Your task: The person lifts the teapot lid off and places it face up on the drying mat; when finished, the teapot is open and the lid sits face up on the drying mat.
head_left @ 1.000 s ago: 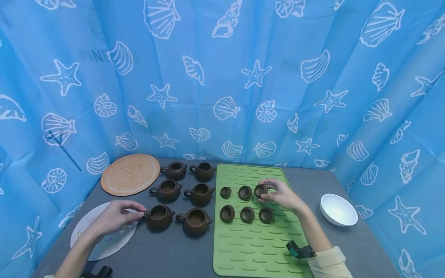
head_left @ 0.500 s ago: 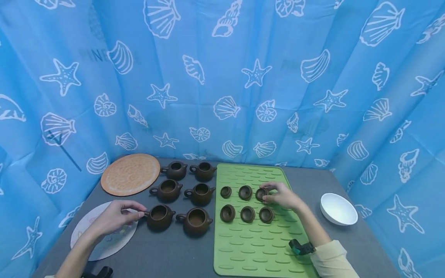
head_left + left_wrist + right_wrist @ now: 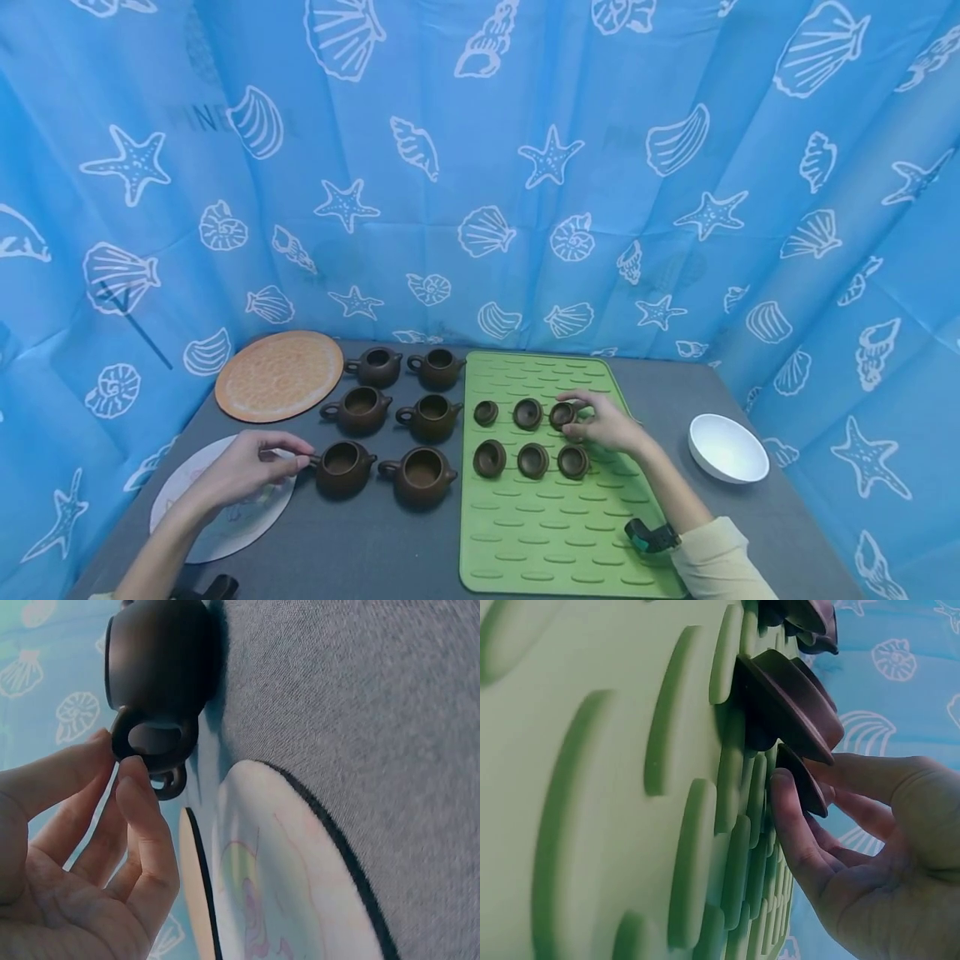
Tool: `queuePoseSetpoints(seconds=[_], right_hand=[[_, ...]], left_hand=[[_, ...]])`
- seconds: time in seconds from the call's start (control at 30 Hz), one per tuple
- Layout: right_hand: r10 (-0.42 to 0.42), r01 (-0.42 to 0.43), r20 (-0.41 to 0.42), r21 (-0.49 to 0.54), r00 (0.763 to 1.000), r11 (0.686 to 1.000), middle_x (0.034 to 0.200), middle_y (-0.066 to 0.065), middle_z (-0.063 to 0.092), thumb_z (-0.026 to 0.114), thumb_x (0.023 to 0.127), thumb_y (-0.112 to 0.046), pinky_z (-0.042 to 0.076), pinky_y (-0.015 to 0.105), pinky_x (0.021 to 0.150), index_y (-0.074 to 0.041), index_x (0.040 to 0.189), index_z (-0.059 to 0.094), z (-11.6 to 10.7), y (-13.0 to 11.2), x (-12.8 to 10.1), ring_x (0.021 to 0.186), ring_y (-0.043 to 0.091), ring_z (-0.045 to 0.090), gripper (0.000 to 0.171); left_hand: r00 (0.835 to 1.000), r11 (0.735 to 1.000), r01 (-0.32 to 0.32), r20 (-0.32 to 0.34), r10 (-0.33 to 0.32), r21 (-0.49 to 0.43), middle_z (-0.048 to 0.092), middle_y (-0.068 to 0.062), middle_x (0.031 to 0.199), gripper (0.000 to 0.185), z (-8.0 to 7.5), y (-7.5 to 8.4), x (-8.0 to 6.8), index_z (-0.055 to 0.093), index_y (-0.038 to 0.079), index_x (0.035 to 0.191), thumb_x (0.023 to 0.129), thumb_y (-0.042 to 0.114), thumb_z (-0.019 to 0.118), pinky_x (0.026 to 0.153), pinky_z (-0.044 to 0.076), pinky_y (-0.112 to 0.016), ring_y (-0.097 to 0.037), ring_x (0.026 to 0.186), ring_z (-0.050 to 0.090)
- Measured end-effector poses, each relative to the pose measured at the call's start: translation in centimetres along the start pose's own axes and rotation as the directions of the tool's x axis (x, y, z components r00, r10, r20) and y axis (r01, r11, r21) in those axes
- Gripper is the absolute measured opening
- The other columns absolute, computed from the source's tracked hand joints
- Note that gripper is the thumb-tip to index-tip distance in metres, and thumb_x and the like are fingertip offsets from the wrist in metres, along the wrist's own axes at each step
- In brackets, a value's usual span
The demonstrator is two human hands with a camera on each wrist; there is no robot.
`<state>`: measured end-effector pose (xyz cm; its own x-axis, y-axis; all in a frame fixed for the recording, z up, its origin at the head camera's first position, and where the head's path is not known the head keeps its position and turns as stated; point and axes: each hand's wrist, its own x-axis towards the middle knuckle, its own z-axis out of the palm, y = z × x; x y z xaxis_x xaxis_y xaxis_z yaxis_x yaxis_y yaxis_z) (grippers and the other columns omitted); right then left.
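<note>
Several lidless brown clay teapots stand in two columns on the grey table (image 3: 390, 550). My left hand (image 3: 288, 458) pinches the ring handle (image 3: 154, 742) of the near-left teapot (image 3: 341, 469), thumb and fingers closed on the loop. The same teapot (image 3: 157, 667) shows close up in the left wrist view. Several brown lids lie upside down in two rows on the green ribbed mat (image 3: 547, 533). My right hand (image 3: 579, 422) grips the far-right lid (image 3: 562, 414) at its rim. That lid (image 3: 802, 780) sits tilted against the mat (image 3: 592, 787), beside another lid (image 3: 787, 705).
An orange round mat (image 3: 279, 375) lies at the back left. A pale printed round mat (image 3: 225, 508) lies under my left wrist, also seen as the pale mat (image 3: 300, 892). A white bowl (image 3: 727, 450) stands at the right. Blue shell-print cloth walls the table on three sides.
My right hand has lowered the far-right lid a little, down toward the green mat, still holding it. My left hand has stayed on the teapot handle.
</note>
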<state>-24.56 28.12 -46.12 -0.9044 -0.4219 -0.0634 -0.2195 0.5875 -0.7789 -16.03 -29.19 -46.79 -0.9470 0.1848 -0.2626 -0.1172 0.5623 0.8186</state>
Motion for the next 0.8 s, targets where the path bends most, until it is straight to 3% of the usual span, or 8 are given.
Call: queuePoseSetpoints(seconds=[0.2, 0.43, 0.8], right_hand=[[-0.008, 0.008, 0.009, 0.054, 1.000, 0.999, 0.134, 0.041, 0.057, 0.074, 0.099, 0.001, 0.066, 0.033, 0.072, 0.012, 0.151, 0.049, 0.1, 0.2, -0.1, 0.085, 0.028, 0.079, 0.059], [0.008, -0.008, 0.005, 0.057, 1.000, 0.998, 0.131, 0.039, 0.057, 0.072, 0.100, 0.001, 0.064, 0.034, 0.068, 0.014, 0.154, 0.044, 0.2, 0.5, -0.5, 0.078, 0.021, 0.075, 0.062], [0.037, -0.037, 0.001, 0.103, 0.999, 0.994, 0.137, 0.040, 0.053, 0.070, 0.102, 0.000, 0.066, 0.037, 0.070, 0.015, 0.157, 0.037, 0.1, 0.5, -0.9, 0.080, 0.020, 0.074, 0.065]], left_hand=[[1.000, 1.000, 0.018, 0.002, -0.018, 0.000, 0.076, -0.012, 0.126, 0.040, -0.5, 0.1, -0.1, 0.074, 0.008, 0.133, 0.104, 0.034, 0.074, 0.058, 0.056, -0.033, -0.021, 0.091, 0.072], [1.000, 1.000, -0.021, 0.017, 0.021, -0.001, 0.076, -0.016, 0.129, 0.039, -1.1, 0.0, -0.2, 0.073, 0.004, 0.134, 0.105, 0.030, 0.072, 0.068, 0.063, -0.039, -0.023, 0.096, 0.073], [0.999, 0.999, -0.045, 0.016, 0.044, 0.029, 0.078, -0.016, 0.126, 0.040, -1.8, 0.3, -0.4, 0.072, 0.001, 0.133, 0.106, 0.029, 0.072, 0.074, 0.061, -0.033, -0.023, 0.098, 0.076]])
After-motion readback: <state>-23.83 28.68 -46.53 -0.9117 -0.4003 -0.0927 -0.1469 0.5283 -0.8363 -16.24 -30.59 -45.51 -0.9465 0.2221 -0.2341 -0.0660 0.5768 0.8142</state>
